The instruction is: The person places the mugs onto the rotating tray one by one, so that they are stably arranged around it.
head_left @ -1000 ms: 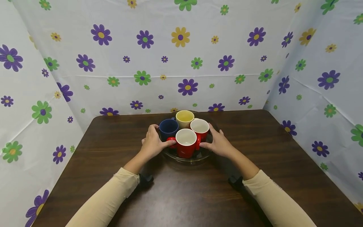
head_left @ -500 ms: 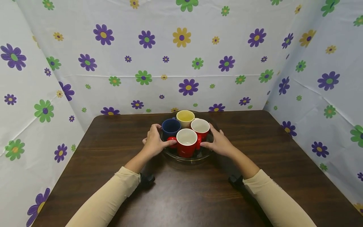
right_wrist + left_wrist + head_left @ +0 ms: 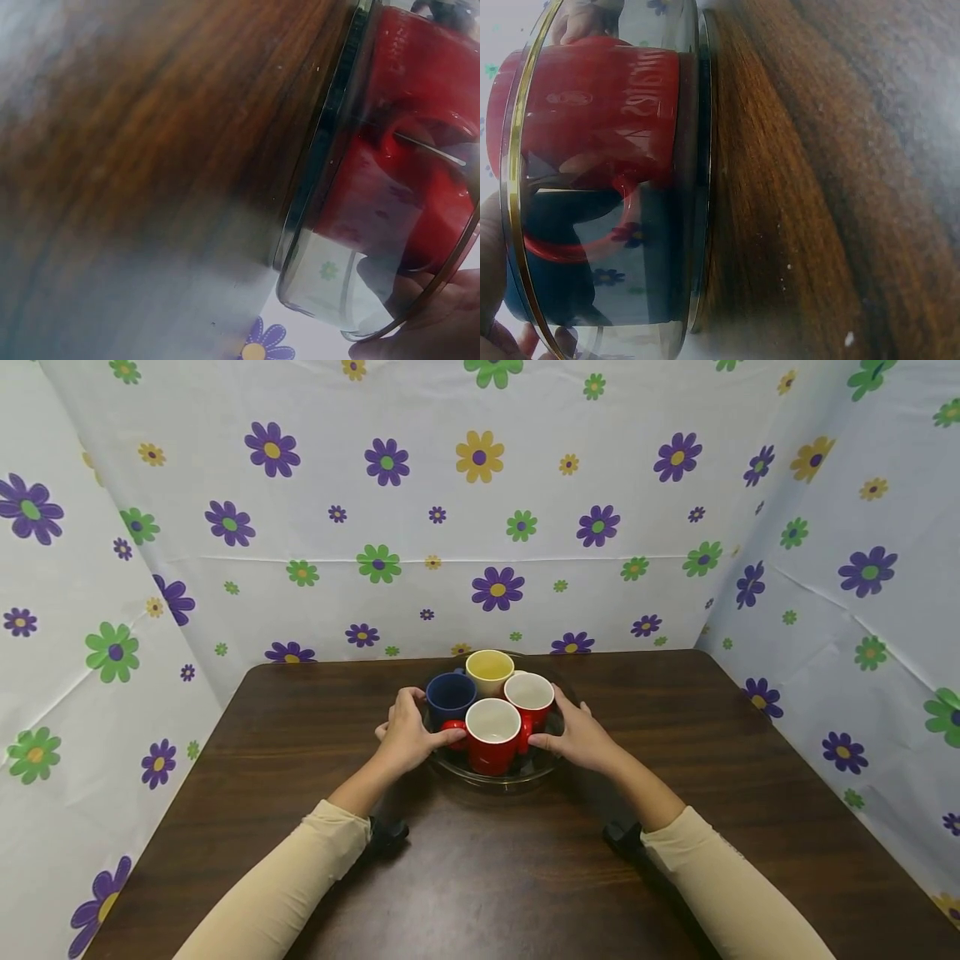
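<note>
A clear round tray (image 3: 504,784) with tall see-through walls and a gold rim (image 3: 516,150) stands on the table. Inside are a front red mug (image 3: 492,755), white within, another red mug (image 3: 529,695) at right, a blue mug (image 3: 451,695) at left and a yellow mug (image 3: 490,668) at the back. At the tray's left side, my left hand (image 3: 402,732) grips the rim, its thumb by the front mug's left handle. Opposite, my right hand (image 3: 581,739) grips the right side, its thumb near a red handle. The wall partly hides the farther fingers.
A dark wood-grain table (image 3: 495,868) extends around the tray. Behind it and at both sides hangs a white flowered cloth (image 3: 442,535). Dark wrist devices (image 3: 388,835) sit under both forearms.
The blue mug has shifted slightly right, closer to the front red mug. Both hands keep nearly the same places at the tray's sides.
</note>
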Demonstrator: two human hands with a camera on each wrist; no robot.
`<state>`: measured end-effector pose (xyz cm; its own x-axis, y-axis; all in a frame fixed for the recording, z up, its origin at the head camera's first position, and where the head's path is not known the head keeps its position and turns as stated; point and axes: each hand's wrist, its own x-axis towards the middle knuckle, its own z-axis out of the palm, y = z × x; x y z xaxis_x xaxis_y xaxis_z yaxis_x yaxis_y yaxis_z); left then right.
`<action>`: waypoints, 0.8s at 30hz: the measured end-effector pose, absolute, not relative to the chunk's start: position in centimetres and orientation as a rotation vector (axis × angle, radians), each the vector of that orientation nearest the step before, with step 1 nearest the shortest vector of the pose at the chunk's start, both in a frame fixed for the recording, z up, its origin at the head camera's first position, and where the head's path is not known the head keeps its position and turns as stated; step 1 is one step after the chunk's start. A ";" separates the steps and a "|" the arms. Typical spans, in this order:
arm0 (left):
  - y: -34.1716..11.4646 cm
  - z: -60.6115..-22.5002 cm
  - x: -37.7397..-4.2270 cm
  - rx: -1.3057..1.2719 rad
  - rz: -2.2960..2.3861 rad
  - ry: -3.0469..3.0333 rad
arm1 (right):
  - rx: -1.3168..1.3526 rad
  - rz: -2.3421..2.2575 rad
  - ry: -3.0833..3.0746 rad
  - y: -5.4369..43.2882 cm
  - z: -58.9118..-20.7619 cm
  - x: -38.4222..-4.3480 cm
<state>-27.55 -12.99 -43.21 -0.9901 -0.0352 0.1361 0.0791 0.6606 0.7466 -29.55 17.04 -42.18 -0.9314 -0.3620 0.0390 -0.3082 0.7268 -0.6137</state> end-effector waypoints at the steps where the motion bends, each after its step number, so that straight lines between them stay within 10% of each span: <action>1: -13.0 -43.2 -27.5 -0.036 -1.241 -2.735 | -0.556 -0.992 2.838 17.0 -42.2 -29.5; 24: -17.0 -41.2 -29.4 -0.124 -1.245 -2.736 | -0.587 -1.010 2.872 18.9 -40.4 -30.9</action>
